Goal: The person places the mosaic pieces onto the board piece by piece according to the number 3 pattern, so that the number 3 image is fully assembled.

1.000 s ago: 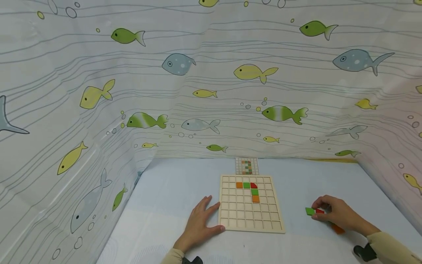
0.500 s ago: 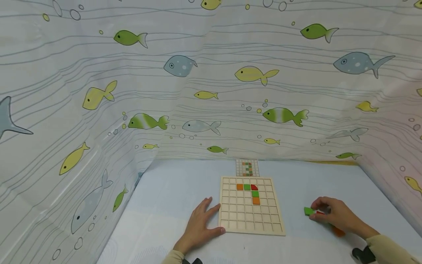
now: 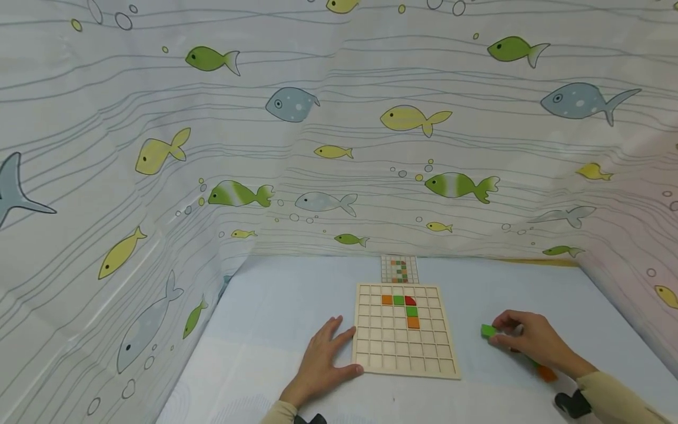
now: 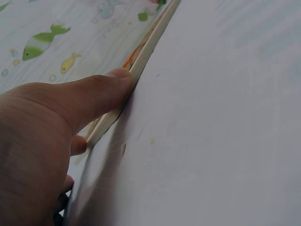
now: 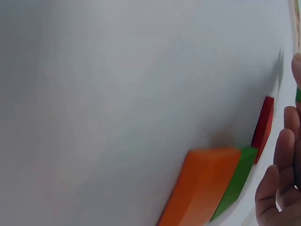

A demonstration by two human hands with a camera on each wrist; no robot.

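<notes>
My right hand [image 3: 532, 335] pinches a small green square tile [image 3: 488, 331] between thumb and fingertips, over the table to the right of the board. Beneath that hand, an orange block [image 3: 547, 373] shows in part; the right wrist view has it as a thick orange block [image 5: 202, 186] beside a green one [image 5: 237, 181] and a red one [image 5: 264, 125]. With fingers spread, my left hand [image 3: 323, 362] touches the lower left corner of a wooden grid board [image 3: 381, 347]. Its thumb [image 4: 101, 94] lies against the board's near edge. Orange, green and red tiles [image 3: 410, 301] sit in the board's upper cells.
Behind the board lies a small printed grid card [image 3: 388, 270] with a coloured pattern. A white sheet with fish drawings [image 3: 339, 118] rises at the back and both sides of the pale blue table [image 3: 286, 294].
My right hand has lifted the green tile and shifted slightly left toward the board with it. The left hand keeps its place at the board's corner.
</notes>
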